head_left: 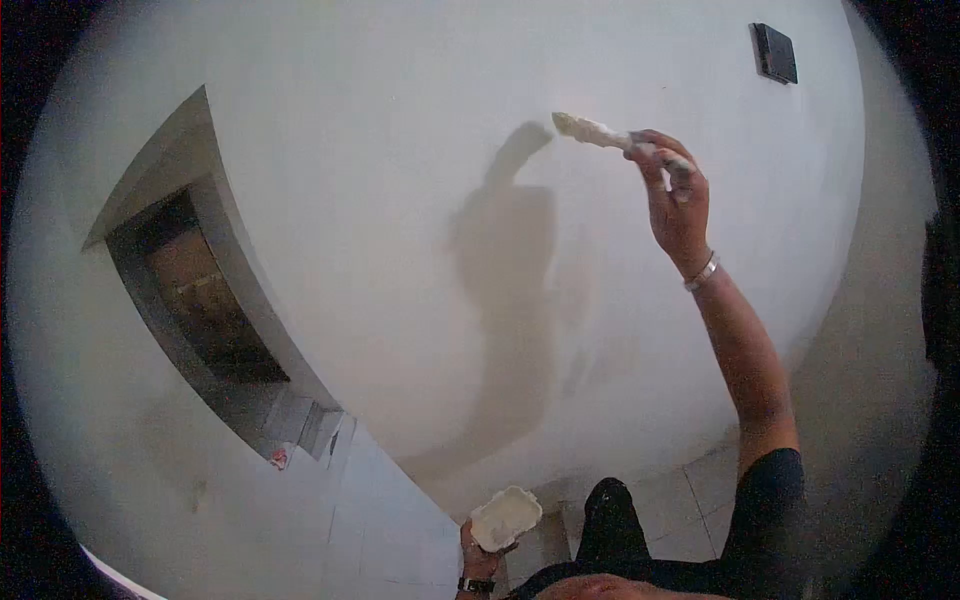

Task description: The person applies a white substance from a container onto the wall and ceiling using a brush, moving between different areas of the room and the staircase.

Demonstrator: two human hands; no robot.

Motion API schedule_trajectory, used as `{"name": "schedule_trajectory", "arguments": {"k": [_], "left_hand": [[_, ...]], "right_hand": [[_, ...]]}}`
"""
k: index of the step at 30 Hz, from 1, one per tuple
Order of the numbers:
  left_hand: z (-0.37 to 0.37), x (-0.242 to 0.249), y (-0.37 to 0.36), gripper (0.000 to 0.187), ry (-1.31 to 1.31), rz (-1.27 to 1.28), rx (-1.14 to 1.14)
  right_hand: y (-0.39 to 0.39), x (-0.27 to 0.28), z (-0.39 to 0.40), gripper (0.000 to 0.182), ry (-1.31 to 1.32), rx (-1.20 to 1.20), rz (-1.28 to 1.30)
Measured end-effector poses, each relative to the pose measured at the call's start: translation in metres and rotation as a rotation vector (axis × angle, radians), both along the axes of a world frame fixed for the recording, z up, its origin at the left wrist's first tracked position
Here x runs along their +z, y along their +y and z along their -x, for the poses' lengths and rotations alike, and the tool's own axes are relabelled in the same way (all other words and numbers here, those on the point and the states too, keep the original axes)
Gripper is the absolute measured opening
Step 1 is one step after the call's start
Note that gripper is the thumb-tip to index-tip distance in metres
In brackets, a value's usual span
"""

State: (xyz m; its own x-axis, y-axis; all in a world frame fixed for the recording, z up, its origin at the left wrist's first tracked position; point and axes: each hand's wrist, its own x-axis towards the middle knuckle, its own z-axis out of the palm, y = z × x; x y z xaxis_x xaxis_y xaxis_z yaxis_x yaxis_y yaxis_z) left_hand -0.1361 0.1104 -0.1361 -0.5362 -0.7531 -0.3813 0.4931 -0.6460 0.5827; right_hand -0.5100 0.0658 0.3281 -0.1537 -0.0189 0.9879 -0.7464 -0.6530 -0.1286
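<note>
My right hand (677, 195) is raised in front of the pale wall (400, 200), fingers closed round the handle of a paintbrush (592, 131). White paint coats the brush, and its yellowish tip points left, close to the wall; whether it touches cannot be made out. Low in the view, my left hand (481, 556) holds a small off-white tub (506, 518) from below and the side. Some whitish stuff shows inside the tub. A bracelet sits on my right wrist and a dark watch on my left.
A dark switch box (775, 53) is fixed high on the wall at right. On the left, a recessed opening (205, 290) holds a brownish panel. Below it runs a pale tiled surface (385, 510). Floor tiles (690, 500) lie beside my dark-clothed leg (610, 525).
</note>
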Motion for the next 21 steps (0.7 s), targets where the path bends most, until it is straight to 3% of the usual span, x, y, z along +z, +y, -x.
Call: {"name": "schedule_trajectory", "arguments": {"k": [2,3,5,9,10,13,14,15,16,19,21], "left_hand": [[0.008,0.003,0.011,0.064,-0.01,0.009,-0.004],[0.013,0.015,0.019,0.063,-0.016,-0.008,0.052],[0.018,0.01,0.023,0.063,-0.022,-0.029,0.11],[0.024,-0.013,0.022,0.063,0.005,-0.053,0.076],[0.033,-0.011,0.027,0.064,-0.03,-0.043,0.087],[0.04,0.014,0.032,0.066,-0.024,-0.017,0.141],[0.04,0.012,0.032,0.066,-0.029,-0.018,0.14],[0.042,0.008,0.029,0.066,0.0,-0.029,0.127],[0.043,0.006,0.029,0.066,0.03,-0.041,0.115],[0.042,0.016,0.03,0.065,-0.019,0.0,0.089],[0.023,0.013,0.024,0.065,-0.025,0.004,0.082]], "right_hand": [[0.016,0.007,0.005,0.024,0.476,-0.483,0.029],[0.017,0.007,0.007,0.024,0.477,-0.479,0.033],[0.018,0.001,0.007,0.032,0.879,-0.623,-0.225],[0.04,-0.013,0.003,0.024,1.085,-0.494,-0.336],[0.042,-0.01,0.002,0.021,1.056,-0.368,-0.35],[0.04,0.014,0.004,0.018,1.026,-0.387,-0.358],[0.036,0.03,0.003,0.019,1.098,-0.494,-0.304],[0.031,0.046,0.006,0.02,0.974,-0.479,-0.366],[0.029,0.068,0.007,0.02,1.074,-0.529,-0.198],[0.027,0.112,0.012,0.021,0.847,-0.609,-0.158],[0.031,0.117,-0.011,0.018,0.833,-0.625,-0.018]]}}
